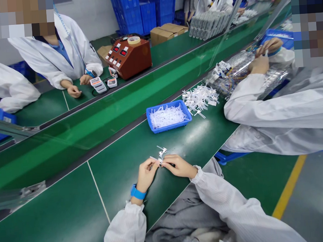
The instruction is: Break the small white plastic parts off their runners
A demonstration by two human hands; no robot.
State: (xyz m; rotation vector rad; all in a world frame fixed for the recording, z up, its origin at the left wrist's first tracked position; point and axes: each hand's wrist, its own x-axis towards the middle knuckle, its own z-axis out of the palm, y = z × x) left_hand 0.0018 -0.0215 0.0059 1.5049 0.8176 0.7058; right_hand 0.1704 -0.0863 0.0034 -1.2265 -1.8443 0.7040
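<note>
My left hand (147, 172) and my right hand (178, 166) meet over the green table (74, 215), both pinching one small white plastic part (159, 160) between their fingertips. A blue band (137, 192) sits on my left wrist. Just beyond my fingers lie a few small white plastic pieces (162, 150) on the table. Further out stands a blue tray (169, 116) filled with thin white parts.
A loose heap of white parts (200, 98) lies right of the tray. A co-worker in white at the right handles wired parts in clear bags (235, 73). Across the conveyor belt (95, 122) stand a brown device (129, 57) and two more people. Blue crates are stacked behind.
</note>
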